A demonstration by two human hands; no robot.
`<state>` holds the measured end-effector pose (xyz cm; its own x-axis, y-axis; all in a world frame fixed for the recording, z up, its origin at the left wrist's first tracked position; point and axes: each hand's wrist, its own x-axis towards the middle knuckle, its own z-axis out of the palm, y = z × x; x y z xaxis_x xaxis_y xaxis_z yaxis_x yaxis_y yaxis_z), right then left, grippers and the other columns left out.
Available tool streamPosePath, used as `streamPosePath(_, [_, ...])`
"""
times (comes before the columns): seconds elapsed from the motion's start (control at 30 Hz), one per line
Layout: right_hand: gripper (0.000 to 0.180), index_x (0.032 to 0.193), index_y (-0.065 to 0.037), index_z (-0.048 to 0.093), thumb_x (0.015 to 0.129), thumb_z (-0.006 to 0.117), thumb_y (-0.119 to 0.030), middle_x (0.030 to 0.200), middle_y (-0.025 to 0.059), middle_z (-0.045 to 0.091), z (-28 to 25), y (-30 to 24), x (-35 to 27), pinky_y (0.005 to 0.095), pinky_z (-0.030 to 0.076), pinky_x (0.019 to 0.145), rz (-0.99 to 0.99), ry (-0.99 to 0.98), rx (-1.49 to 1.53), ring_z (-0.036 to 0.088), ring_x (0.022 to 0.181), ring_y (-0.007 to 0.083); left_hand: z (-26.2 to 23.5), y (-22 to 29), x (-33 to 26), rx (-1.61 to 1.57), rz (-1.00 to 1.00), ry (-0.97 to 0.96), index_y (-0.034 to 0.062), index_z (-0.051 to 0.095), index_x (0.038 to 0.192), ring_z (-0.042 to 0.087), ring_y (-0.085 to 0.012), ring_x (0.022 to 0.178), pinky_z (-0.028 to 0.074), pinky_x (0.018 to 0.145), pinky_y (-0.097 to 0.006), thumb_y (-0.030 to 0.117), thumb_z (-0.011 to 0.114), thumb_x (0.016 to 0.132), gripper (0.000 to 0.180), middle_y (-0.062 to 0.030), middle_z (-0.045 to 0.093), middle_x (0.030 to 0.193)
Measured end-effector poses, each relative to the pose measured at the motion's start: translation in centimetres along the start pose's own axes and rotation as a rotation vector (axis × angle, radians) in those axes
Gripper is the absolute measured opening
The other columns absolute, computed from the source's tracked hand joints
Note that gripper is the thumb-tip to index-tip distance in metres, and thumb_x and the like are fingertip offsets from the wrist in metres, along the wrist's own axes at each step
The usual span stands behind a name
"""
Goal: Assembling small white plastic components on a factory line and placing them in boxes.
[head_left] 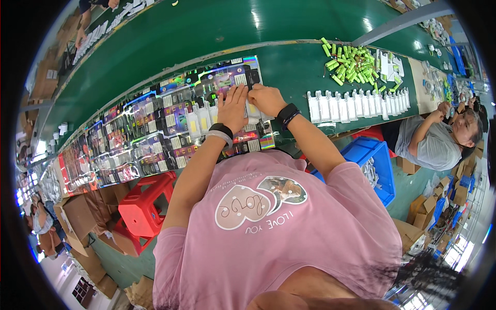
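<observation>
My left hand (232,109) lies with its fingers stretched out and pressed down at the right end of a short row of white plastic casings (195,124). Close beside it, my right hand (266,99) is closed, its fingers bent inward; whatever they grip is hidden. A white casing (252,110) with a yellowish patch shows partly between the two hands. Under them spread shiny printed sheets (150,116) in dark, purple and red colours. A dark object (252,77) lies just beyond my right fingers.
To the right, a row of white casings (356,106) stands along the bench edge, with a pile of green cylindrical cells (354,64) behind it. A blue crate (388,178) and a red stool (142,206) are below bench level. A seated person (434,137) works at right.
</observation>
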<state>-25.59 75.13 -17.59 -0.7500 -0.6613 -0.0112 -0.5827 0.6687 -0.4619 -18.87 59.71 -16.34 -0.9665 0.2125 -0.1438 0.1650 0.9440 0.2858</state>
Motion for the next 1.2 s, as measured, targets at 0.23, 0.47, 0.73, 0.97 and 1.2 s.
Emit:
streamPosePath(0.23, [0.016,0.085,-0.005,0.058,0.081,0.060,-0.020,0.081,0.0117,0.054,-1.1,-0.2,-1.2,0.0412,0.049,0.062,-0.171,-0.105,-0.061,0.060,0.071,0.0294,0.0,-0.2,-0.3,-0.035,-0.010,-0.002,0.0113,0.029,0.142,0.024,-0.0213,0.138,0.018,0.110,-0.053,0.023,0.077,0.063,0.094,-0.0033,0.028,0.149])
streamPosePath(0.47, [0.009,0.097,-0.002,0.056,0.090,0.053,-0.007,0.086,0.0075,0.060,-3.6,1.4,-5.2,0.0241,0.046,0.051,0.310,-0.310,1.623,0.059,0.068,0.0132,-1.5,-0.1,-0.6,-0.113,0.003,0.004,0.0096,0.030,0.142,0.022,-0.0256,0.138,0.017,0.110,-0.053,0.028,0.081,0.059,0.098,-0.0065,0.025,0.150])
streamPosePath(0.73, [0.018,0.090,0.001,0.062,0.081,0.047,-0.004,0.079,0.0080,0.061,-2.1,1.5,-0.5,0.0274,0.048,0.055,0.461,-0.282,1.712,0.058,0.064,0.0144,-1.2,-3.0,-1.1,-0.044,-0.085,-0.053,0.0115,0.029,0.142,0.023,-0.0267,0.138,0.019,0.108,-0.057,0.029,0.080,0.059,0.099,-0.0062,0.025,0.149])
streamPosePath(0.97, [0.012,0.079,-0.001,0.062,0.084,0.057,-0.011,0.074,0.0025,0.062,0.8,-1.2,1.9,0.0254,0.045,0.057,0.217,-0.059,0.916,0.054,0.062,0.0093,0.0,-3.0,-1.2,-0.030,-0.090,-0.011,0.0157,0.031,0.141,0.024,-0.0251,0.138,0.020,0.108,-0.056,0.022,0.078,0.059,0.095,-0.0024,0.025,0.150])
streamPosePath(1.2, [0.011,0.086,-0.001,0.060,0.087,0.056,-0.012,0.080,0.0038,0.063,0.0,-0.6,1.1,0.0259,0.046,0.053,0.361,-0.349,1.687,0.057,0.061,0.0108,-0.3,-3.0,-1.4,-0.063,-0.092,-0.018,0.0159,0.031,0.141,0.023,-0.0245,0.138,0.019,0.109,-0.056,0.021,0.079,0.060,0.095,-0.0018,0.024,0.150])
